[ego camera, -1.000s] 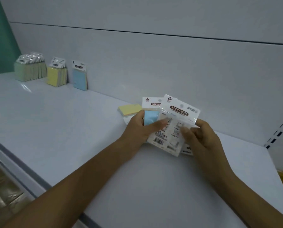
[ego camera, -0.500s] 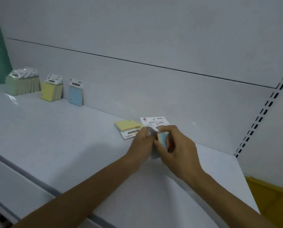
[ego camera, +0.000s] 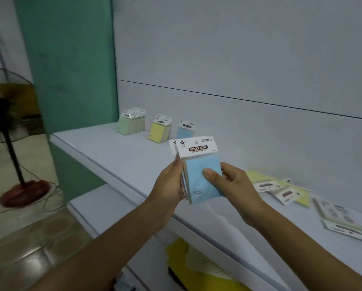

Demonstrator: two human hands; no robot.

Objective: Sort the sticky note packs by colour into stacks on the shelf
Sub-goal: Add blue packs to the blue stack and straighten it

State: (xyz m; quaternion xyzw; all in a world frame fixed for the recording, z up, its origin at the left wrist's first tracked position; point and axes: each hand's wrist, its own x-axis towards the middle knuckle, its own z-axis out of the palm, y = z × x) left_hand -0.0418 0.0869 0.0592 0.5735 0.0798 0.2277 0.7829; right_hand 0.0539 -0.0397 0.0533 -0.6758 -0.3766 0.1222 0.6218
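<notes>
Both hands hold a small bundle of blue sticky note packs (ego camera: 199, 169) upright above the front of the white shelf (ego camera: 121, 156). My left hand (ego camera: 169, 183) grips the bundle's left edge. My right hand (ego camera: 230, 183) holds its right side, thumb pressed on the blue front. Against the back wall stand three sorted stacks: green (ego camera: 130, 123), yellow (ego camera: 160, 131) and blue (ego camera: 186, 129). Loose yellow packs (ego camera: 281, 187) lie flat on the shelf to the right, and a pack lying face down (ego camera: 344, 221) sits further right.
A teal pillar (ego camera: 71, 70) stands at the shelf's left end. A standing fan (ego camera: 10, 127) with a red base is on the floor at left. A lower shelf (ego camera: 113, 215) holds yellow and white items (ego camera: 197, 265) beneath my arms.
The blue packs were lifted off the shelf and now stand upright in both hands. My view has swung left, so the sorted stacks sit nearer the middle.
</notes>
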